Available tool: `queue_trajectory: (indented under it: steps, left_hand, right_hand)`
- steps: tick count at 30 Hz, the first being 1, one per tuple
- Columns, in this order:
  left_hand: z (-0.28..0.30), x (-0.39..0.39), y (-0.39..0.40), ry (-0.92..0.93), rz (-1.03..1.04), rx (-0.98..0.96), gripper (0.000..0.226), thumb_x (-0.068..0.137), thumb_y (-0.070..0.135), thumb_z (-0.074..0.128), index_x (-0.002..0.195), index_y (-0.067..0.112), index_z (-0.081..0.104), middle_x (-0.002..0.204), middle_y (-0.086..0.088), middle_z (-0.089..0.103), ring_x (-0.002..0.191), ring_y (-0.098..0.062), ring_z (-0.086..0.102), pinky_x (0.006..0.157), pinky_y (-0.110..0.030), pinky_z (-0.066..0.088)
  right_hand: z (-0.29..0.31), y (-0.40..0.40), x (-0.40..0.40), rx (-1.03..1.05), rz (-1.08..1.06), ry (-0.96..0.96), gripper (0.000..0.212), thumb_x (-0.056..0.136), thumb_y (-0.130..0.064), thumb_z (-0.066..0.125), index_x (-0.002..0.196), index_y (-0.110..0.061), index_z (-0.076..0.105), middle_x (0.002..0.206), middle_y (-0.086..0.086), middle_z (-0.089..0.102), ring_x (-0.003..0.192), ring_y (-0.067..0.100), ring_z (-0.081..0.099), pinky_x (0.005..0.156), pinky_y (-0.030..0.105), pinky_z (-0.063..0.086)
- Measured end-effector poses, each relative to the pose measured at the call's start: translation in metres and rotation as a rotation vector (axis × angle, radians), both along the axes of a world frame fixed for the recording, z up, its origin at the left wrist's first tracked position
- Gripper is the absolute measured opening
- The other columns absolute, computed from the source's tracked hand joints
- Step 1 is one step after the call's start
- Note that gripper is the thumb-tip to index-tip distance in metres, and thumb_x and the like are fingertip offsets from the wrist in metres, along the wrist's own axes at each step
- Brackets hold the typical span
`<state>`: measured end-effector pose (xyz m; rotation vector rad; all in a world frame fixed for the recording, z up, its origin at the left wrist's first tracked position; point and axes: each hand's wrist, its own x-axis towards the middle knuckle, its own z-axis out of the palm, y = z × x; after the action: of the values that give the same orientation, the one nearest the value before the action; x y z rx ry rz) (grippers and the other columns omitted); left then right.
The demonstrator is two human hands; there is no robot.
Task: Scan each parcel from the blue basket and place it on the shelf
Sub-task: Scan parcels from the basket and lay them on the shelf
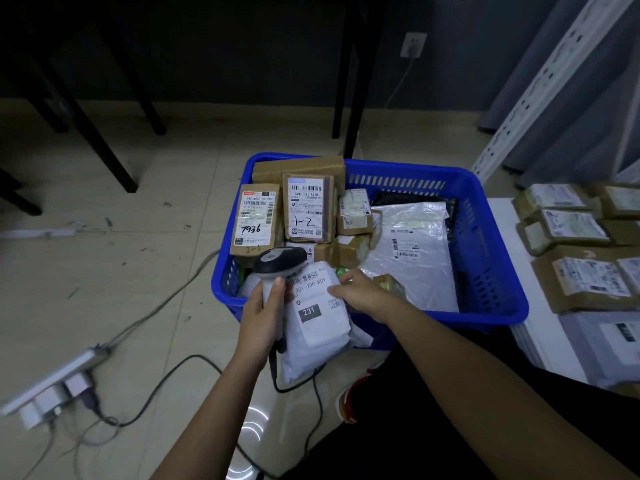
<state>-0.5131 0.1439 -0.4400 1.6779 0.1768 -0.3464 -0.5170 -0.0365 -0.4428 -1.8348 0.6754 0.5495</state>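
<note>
Two hands work at the blue plastic basket's (491, 237) near rim: the left hand (263, 313) grips a grey handheld scanner (278, 263), the right hand (360, 292) pinches a white poly-mailer parcel (317, 327). Loosely pinched, it may slip, spoiling the scan. Brown cardboard boxes (284, 213) crowd the far-left corner; the white metal shelf (502, 230) stands just right.

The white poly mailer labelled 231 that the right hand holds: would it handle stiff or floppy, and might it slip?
The white mailer is probably floppy: its plastic skin wrinkles and sags below the right hand. Likely light, since fingertips alone hold it. The glossy film could slip.
</note>
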Motion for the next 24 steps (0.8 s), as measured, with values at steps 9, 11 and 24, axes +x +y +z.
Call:
queue_trajectory:
  steps: [9, 11, 24]
  left_hand:
    - [0.007, 0.005, 0.005, -0.012, -0.024, -0.014, 0.026, 0.095, 0.045, 0.048, 0.103, 0.025, 0.064, 0.097, -0.002, 0.071, 0.092, -0.021, 0.067, 0.085, -0.045, 0.055]
    - [0.015, 0.006, 0.003, -0.049, -0.045, -0.020, 0.019, 0.096, 0.043, 0.047, 0.101, 0.033, 0.062, 0.102, 0.005, 0.069, 0.094, -0.013, 0.067, 0.084, -0.040, 0.055]
    - [0.047, 0.005, -0.001, -0.169, -0.250, -0.045, 0.028, 0.094, 0.046, 0.050, 0.111, 0.026, 0.062, 0.099, 0.008, 0.071, 0.094, -0.008, 0.066, 0.075, -0.030, 0.055]
  right_hand:
    - [0.013, -0.012, 0.005, 0.234, -0.092, 0.056, 0.023, 0.093, -0.009, 0.058, 0.114, -0.001, 0.061, 0.110, 0.011, 0.068, 0.100, 0.022, 0.064, 0.091, 0.035, 0.053]
    - [0.021, -0.015, 0.001, 0.035, -0.053, -0.033, 0.016, 0.092, -0.017, 0.056, 0.102, -0.007, 0.064, 0.096, 0.007, 0.070, 0.088, 0.018, 0.065, 0.079, 0.030, 0.055]
    - [0.027, -0.060, 0.003, 0.008, -0.659, -0.418, 0.009, 0.089, -0.013, 0.058, 0.092, -0.006, 0.063, 0.104, 0.013, 0.069, 0.097, 0.026, 0.065, 0.087, 0.041, 0.055]
